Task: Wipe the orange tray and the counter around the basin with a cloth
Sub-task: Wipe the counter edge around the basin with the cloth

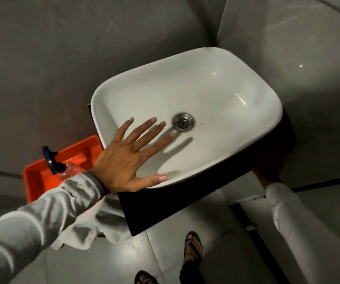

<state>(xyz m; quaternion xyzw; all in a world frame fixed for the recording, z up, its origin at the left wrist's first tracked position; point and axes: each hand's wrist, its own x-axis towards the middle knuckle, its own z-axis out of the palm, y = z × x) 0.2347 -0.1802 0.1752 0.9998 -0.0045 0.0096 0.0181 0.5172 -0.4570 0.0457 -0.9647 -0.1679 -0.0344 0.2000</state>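
Observation:
A white basin sits on a black counter in the corner. My left hand hovers over the basin's near-left rim, fingers spread, holding nothing. The orange tray stands left of the basin, with a clear spray bottle with a dark blue trigger lying in it. A pale cloth hangs over the counter's front edge, under my left forearm. My right hand lies in deep shadow at the counter's right end; its fingers cannot be made out.
Grey tiled walls close in behind and to the right of the basin. A metal drain sits in the basin's middle. Below, on the grey floor tiles, are my sandalled feet.

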